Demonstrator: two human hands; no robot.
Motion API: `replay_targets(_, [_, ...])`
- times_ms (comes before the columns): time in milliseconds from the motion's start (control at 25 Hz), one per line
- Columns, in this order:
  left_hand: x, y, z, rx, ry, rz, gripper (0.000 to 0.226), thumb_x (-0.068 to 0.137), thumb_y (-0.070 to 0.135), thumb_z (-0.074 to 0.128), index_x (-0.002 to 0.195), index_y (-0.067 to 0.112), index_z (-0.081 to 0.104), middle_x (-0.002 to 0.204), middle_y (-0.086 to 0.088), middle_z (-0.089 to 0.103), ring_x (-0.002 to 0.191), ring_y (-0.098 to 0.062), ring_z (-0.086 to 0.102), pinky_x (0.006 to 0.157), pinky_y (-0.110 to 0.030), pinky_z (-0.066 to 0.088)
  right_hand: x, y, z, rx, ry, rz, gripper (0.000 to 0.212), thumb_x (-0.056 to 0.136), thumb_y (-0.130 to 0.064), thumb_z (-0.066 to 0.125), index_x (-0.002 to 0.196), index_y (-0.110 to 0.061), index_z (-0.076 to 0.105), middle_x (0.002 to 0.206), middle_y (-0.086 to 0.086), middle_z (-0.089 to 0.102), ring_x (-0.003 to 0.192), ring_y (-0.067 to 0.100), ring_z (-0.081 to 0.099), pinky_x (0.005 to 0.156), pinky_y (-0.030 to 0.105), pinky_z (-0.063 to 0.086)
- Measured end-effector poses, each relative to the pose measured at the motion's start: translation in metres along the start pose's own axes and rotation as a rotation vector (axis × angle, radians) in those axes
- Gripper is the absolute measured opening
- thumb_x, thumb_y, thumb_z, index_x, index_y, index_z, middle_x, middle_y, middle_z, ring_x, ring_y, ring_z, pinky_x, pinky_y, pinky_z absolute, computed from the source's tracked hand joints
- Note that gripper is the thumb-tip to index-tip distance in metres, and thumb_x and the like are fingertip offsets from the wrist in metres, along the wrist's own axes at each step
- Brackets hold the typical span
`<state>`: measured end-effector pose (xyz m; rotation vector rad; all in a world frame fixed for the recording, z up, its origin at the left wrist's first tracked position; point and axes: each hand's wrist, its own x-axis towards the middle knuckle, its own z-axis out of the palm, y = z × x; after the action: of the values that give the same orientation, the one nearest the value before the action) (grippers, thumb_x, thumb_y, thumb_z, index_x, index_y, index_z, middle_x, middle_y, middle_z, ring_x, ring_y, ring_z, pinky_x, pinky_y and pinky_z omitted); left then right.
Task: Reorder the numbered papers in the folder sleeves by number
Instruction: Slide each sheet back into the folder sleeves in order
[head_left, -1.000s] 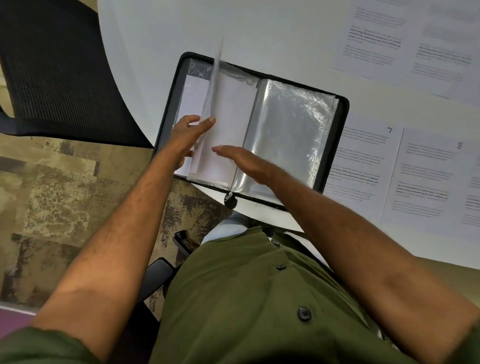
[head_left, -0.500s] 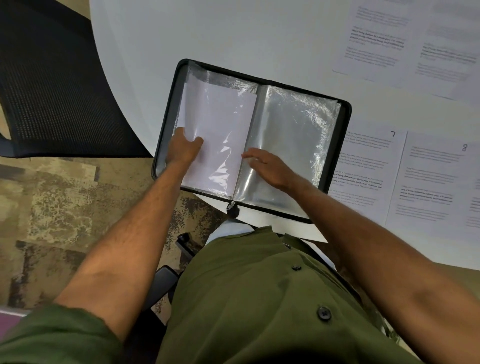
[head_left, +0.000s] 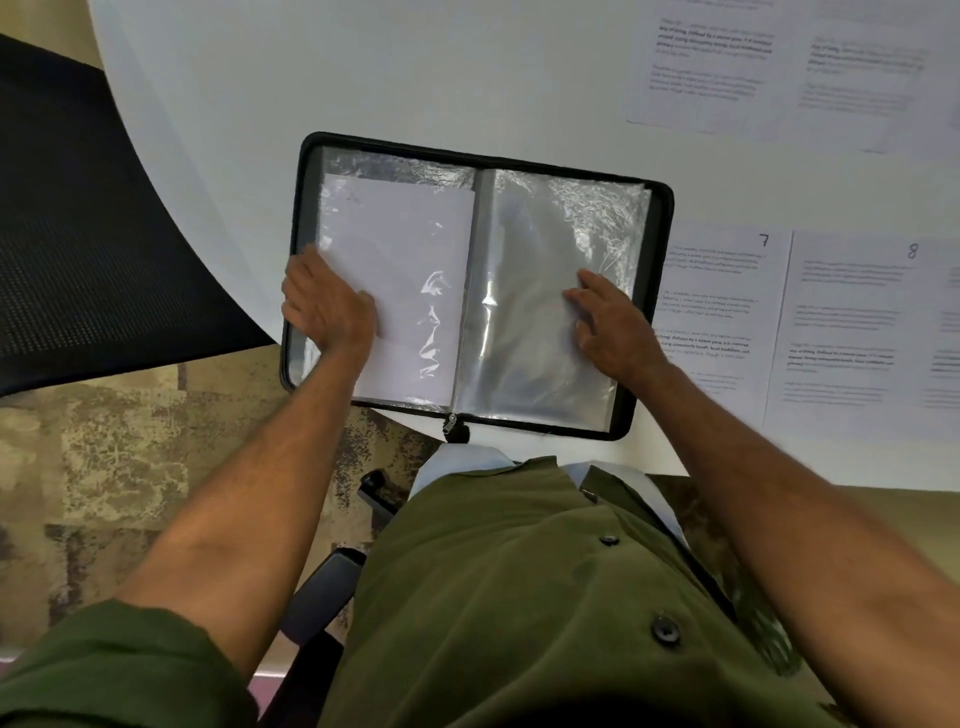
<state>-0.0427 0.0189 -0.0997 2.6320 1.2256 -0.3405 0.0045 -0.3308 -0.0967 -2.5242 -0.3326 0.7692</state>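
The right hand has slid right, flat like the left hand, on one folder; four loose papers.

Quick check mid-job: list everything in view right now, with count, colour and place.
folder: one, black zip edge, open on the table's near edge
sleeves: clear plastic; the right one looks empty
blank sheet: one, white, in the left sleeve, no number visible
paper 7: one, white, on the table right of the folder
paper 8: one, white, right of paper 7
other papers: at least two, white, far right of the table, numbers unreadable
table: one, white, round edge
chair: one, black mesh, left
carpet: brown and tan pattern, below
shirt: green, buttoned
left hand: rests on the left sleeve
right hand: fingers touch the right sleeve
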Motion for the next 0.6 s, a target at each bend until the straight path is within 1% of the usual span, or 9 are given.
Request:
replay_targets(40, [-0.005,0.006,0.004,0.009,-0.002,0.063,0.079,0.085,0.021,0.073,0.152,0.017,0.032,0.155,-0.01,0.034,0.142,-0.031,0.035,0.111,-0.046,0.031,-0.002,0.002,-0.001,-0.018,0.01,-0.009,0.051,0.094,-0.008,0.06,0.145,-0.01,0.056,0.162,0.009,0.037,0.151,0.024,0.033,0.123,0.029,0.023])
replay_targets(120, [-0.018,0.024,0.011,0.003,-0.061,0.222,0.068,0.084,0.014,0.068,0.146,0.018,0.039,0.154,-0.012,0.033,0.141,-0.034,0.034,0.112,-0.049,0.029,-0.002,0.007,-0.004,-0.052,0.031,-0.038,0.05,0.094,-0.008,0.06,0.143,-0.008,0.057,0.16,0.013,0.04,0.15,0.027,0.035,0.123,0.033,0.025])
replay_targets(200, [-0.033,0.05,0.015,-0.018,-0.107,0.37,0.059,0.08,0.007,0.063,0.135,0.017,0.045,0.148,-0.013,0.037,0.132,-0.037,0.04,0.107,-0.051,0.034,0.001,0.013,-0.009,-0.062,0.046,-0.025,0.05,0.094,-0.008,0.061,0.143,-0.007,0.056,0.16,0.015,0.04,0.149,0.03,0.035,0.124,0.041,0.029])
replay_targets(280, [-0.047,0.081,0.022,-0.062,-0.125,0.461,0.056,0.077,0.007,0.061,0.13,0.015,0.049,0.141,-0.013,0.041,0.123,-0.038,0.045,0.1,-0.051,0.039,0.002,0.023,-0.016,-0.035,0.071,0.04,0.05,0.095,-0.01,0.061,0.144,-0.008,0.056,0.16,0.015,0.038,0.15,0.034,0.032,0.123,0.043,0.028])
replay_targets(400, [-0.058,0.128,0.032,-0.077,-0.132,0.521,0.055,0.076,0.008,0.058,0.13,0.016,0.051,0.138,-0.013,0.045,0.117,-0.037,0.05,0.095,-0.05,0.044,0.006,0.047,-0.036,0.045,0.118,0.126,0.049,0.097,-0.012,0.06,0.146,-0.007,0.053,0.162,0.017,0.034,0.15,0.034,0.028,0.123,0.044,0.025])
replay_targets(480, [-0.059,0.16,0.032,-0.088,-0.159,0.519,0.056,0.075,0.011,0.056,0.13,0.017,0.05,0.139,-0.012,0.044,0.12,-0.036,0.049,0.099,-0.05,0.043,0.016,0.063,-0.056,0.084,0.139,0.138,0.049,0.101,-0.017,0.058,0.148,-0.008,0.049,0.162,0.016,0.033,0.151,0.032,0.026,0.125,0.044,0.022])
replay_targets(520, [-0.06,0.176,0.031,-0.095,-0.169,0.53,0.055,0.077,0.013,0.056,0.132,0.017,0.05,0.141,-0.012,0.044,0.122,-0.037,0.049,0.1,-0.051,0.042,0.022,0.071,-0.067,0.107,0.158,0.152,0.048,0.102,-0.02,0.057,0.149,-0.009,0.049,0.163,0.014,0.033,0.151,0.03,0.025,0.125,0.042,0.02])
replay_targets(600, [-0.059,0.211,0.032,-0.089,-0.194,0.6,0.058,0.08,0.018,0.061,0.136,0.017,0.049,0.145,-0.012,0.042,0.126,-0.036,0.047,0.102,-0.05,0.041,0.039,0.088,-0.092,0.141,0.224,0.171,0.048,0.103,-0.024,0.057,0.149,-0.012,0.048,0.163,0.012,0.033,0.151,0.028,0.026,0.125,0.039,0.021])
